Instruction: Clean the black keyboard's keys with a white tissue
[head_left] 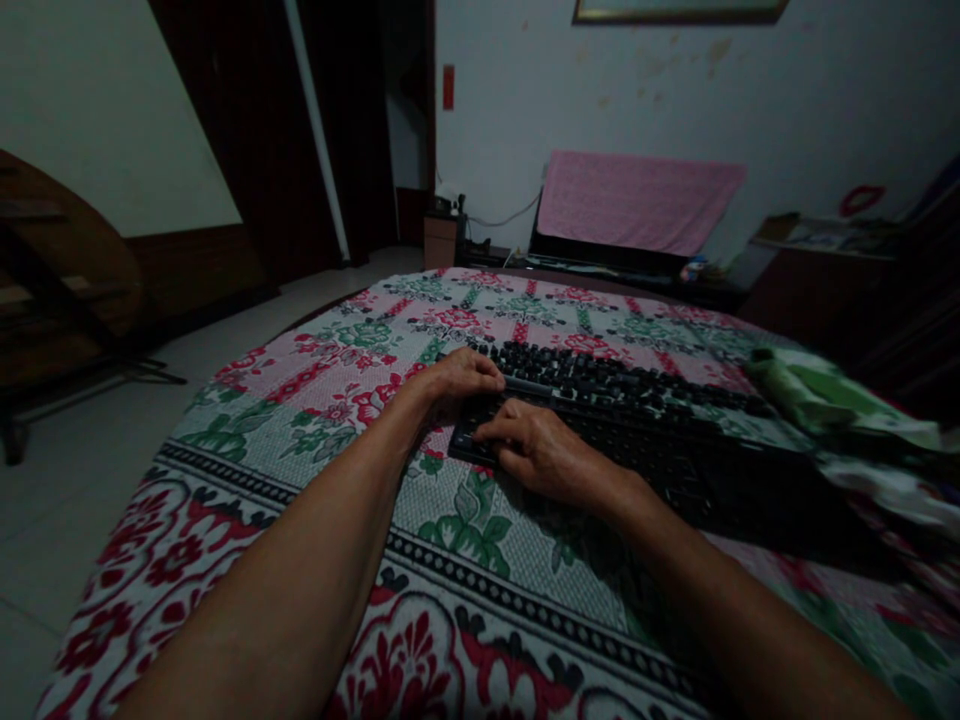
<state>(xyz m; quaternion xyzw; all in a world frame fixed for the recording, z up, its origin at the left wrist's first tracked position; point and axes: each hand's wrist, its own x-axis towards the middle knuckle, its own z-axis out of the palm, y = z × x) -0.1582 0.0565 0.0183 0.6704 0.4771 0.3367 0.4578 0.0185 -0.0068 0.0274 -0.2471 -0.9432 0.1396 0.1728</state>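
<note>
A black keyboard (675, 480) lies across the patterned cloth, much of its surface showing small sockets without keycaps. Over its left end, my right hand (544, 450) has its fingers bent and their tips down on the corner; whatever they pinch is too small and dark to make out. My left hand (466, 375) rests at the keyboard's far left edge, fingers curled together, with any held thing hidden. Close by its fingertips is a long dark bar-shaped key (529, 386). Many loose black keycaps (622, 380) are spread in a band just behind the keyboard.
The floral cloth (360, 400) covers the bed-like surface under everything. Green and white plastic packaging (832, 395) lies to the right of the keycaps. A pink towel (637, 200) hangs over a dark panel by the wall. At left, a round wooden tabletop (67, 250) leans on the tiled floor.
</note>
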